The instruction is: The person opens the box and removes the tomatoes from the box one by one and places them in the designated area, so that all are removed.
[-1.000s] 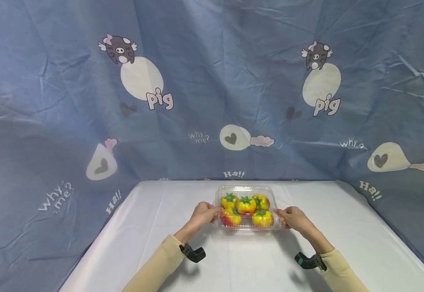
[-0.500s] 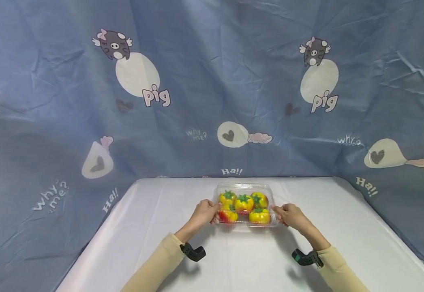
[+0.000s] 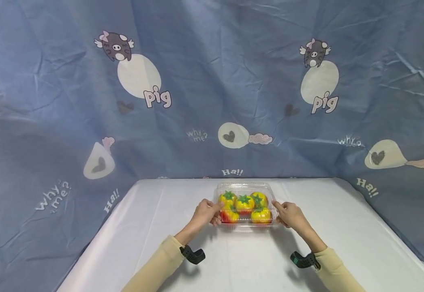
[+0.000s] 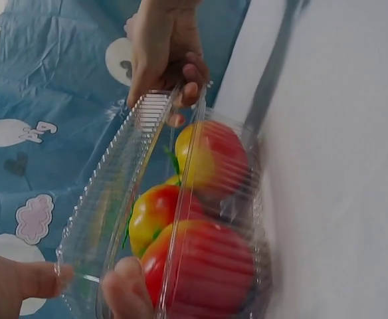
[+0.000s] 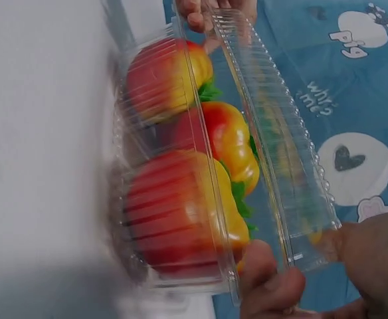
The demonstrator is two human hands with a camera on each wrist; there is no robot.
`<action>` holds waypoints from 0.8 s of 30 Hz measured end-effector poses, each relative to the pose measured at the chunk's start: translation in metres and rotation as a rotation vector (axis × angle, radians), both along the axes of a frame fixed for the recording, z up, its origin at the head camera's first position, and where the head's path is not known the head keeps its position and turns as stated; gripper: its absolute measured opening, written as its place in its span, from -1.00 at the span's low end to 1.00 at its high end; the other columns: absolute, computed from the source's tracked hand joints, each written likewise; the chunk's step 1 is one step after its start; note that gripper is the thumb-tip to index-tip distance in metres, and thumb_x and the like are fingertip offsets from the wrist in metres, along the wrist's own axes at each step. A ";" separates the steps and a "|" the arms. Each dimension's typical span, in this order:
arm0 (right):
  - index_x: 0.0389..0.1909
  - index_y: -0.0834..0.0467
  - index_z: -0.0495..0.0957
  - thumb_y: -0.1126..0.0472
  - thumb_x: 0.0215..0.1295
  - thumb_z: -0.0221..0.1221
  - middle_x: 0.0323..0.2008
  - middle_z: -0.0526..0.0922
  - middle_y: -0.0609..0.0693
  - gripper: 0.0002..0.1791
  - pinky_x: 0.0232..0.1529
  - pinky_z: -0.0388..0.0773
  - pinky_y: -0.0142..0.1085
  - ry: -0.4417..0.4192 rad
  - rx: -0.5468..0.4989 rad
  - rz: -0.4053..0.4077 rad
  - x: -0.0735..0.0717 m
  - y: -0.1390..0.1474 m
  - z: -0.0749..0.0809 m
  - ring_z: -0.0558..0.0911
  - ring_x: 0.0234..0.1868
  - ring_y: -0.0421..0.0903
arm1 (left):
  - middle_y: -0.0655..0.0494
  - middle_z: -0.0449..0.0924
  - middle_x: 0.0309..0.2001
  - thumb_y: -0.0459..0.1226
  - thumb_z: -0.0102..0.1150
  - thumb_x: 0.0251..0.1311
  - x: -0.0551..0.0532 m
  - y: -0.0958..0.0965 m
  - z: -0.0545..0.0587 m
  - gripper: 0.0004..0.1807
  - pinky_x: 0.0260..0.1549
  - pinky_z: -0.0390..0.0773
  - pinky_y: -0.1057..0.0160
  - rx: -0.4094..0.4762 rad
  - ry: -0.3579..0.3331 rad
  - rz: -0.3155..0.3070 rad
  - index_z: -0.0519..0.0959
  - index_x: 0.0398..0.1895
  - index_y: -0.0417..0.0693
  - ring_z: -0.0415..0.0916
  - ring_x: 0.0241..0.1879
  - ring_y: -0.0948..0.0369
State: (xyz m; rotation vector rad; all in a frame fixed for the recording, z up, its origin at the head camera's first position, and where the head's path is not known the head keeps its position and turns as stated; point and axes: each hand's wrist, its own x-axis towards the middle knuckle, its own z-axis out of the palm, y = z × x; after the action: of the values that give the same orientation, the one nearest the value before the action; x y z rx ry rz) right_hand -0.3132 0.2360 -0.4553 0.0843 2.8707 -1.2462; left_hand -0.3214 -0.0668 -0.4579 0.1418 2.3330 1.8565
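A clear plastic clamshell box [image 3: 245,224] lies on the white-covered table. Several yellow-and-red tomatoes with green leafy tops, such as one tomato [image 3: 245,202], sit inside it. My left hand [image 3: 205,213] pinches the box's front left corner and my right hand [image 3: 291,215] its front right corner. In the left wrist view, the lid [image 4: 107,179] stands a little apart from the base along the front. Thumb and fingers of the left hand lie at the lid and base edges. The right wrist view shows the same narrow gap between lid [image 5: 274,133] and base.
The white-covered table [image 3: 168,227] extends to both sides and in front of the box. Behind it hangs a blue printed curtain [image 3: 197,81], close to the table's far edge. A dark wristband [image 3: 193,254] is on each forearm.
The front edge of the lid has risen slightly from the base, the right thumb moving up with it. Both hands stay at the same corners. The whole view has shifted a little.
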 end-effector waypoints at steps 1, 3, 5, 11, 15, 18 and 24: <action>-0.38 0.29 0.50 -0.18 0.43 -0.04 -0.68 0.61 0.07 -0.43 -0.63 0.37 -0.33 -0.007 0.000 -0.008 0.000 0.000 0.000 0.40 -0.76 -0.17 | -0.14 0.63 -0.55 -0.03 0.13 0.30 -0.001 -0.001 0.000 -0.51 -0.45 0.70 -0.02 0.013 0.003 -0.002 0.27 -0.14 -0.31 0.54 -0.71 0.23; -0.39 0.28 0.52 -0.23 0.40 -0.03 -0.65 0.63 0.10 -0.40 -0.60 0.39 -0.32 -0.018 -0.010 -0.020 0.002 0.000 0.002 0.41 -0.75 -0.17 | -0.16 0.63 -0.54 -0.02 0.15 0.29 -0.003 -0.003 -0.002 -0.49 -0.43 0.70 -0.05 0.031 0.002 -0.004 0.28 -0.13 -0.32 0.55 -0.71 0.23; -0.38 0.28 0.54 -0.28 0.36 -0.01 -0.64 0.64 0.10 -0.36 -0.58 0.41 -0.30 -0.027 -0.028 -0.025 0.004 0.000 0.003 0.42 -0.74 -0.17 | -0.18 0.63 -0.54 -0.01 0.16 0.28 -0.005 -0.005 -0.002 -0.48 -0.39 0.70 -0.09 0.036 0.004 -0.008 0.30 -0.13 -0.33 0.55 -0.71 0.23; -0.36 0.28 0.61 -0.33 0.29 0.03 -0.68 0.60 0.02 -0.32 -0.56 0.39 -0.30 -0.005 -0.021 -0.044 0.005 0.000 0.006 0.45 -0.71 -0.15 | -0.24 0.64 -0.52 -0.03 0.04 0.37 -0.010 -0.008 -0.002 -0.51 -0.47 0.71 0.00 0.048 -0.002 0.023 0.35 -0.15 -0.39 0.55 -0.72 0.24; -0.13 0.33 0.61 -0.30 0.31 0.04 -0.51 0.67 0.07 -0.30 -0.57 0.41 -0.32 0.037 -0.018 -0.065 0.003 0.000 0.004 0.53 -0.61 -0.09 | -0.23 0.63 -0.49 -0.23 -0.05 0.41 -0.013 -0.009 -0.004 -0.67 -0.60 0.68 0.21 0.068 0.008 0.064 0.39 -0.13 -0.45 0.52 -0.72 0.27; 0.09 0.34 0.50 -0.30 0.30 0.06 -0.30 0.68 0.18 -0.25 -0.58 0.47 -0.33 0.098 -0.046 -0.089 0.001 0.000 0.001 0.61 -0.50 -0.01 | -0.21 0.63 -0.45 -0.36 -0.02 0.34 -0.016 -0.008 -0.006 -0.76 -0.63 0.64 0.30 0.094 0.034 0.103 0.40 -0.10 -0.44 0.50 -0.70 0.30; 0.04 0.29 0.55 -0.31 0.31 0.03 -0.20 0.68 0.23 -0.28 -0.47 0.58 -0.34 0.218 -0.111 -0.166 -0.001 -0.003 0.001 0.71 -0.39 0.04 | -0.22 0.66 -0.41 -0.40 0.09 0.24 -0.021 -0.004 -0.005 -0.78 -0.61 0.61 0.36 0.155 0.098 0.185 0.46 -0.12 -0.40 0.50 -0.65 0.30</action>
State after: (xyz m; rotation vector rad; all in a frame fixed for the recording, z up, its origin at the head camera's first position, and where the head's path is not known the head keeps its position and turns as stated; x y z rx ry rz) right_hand -0.3143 0.2333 -0.4542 0.2018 3.0211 -1.5318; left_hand -0.3423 -0.0709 -0.4628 0.0368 2.3342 2.1660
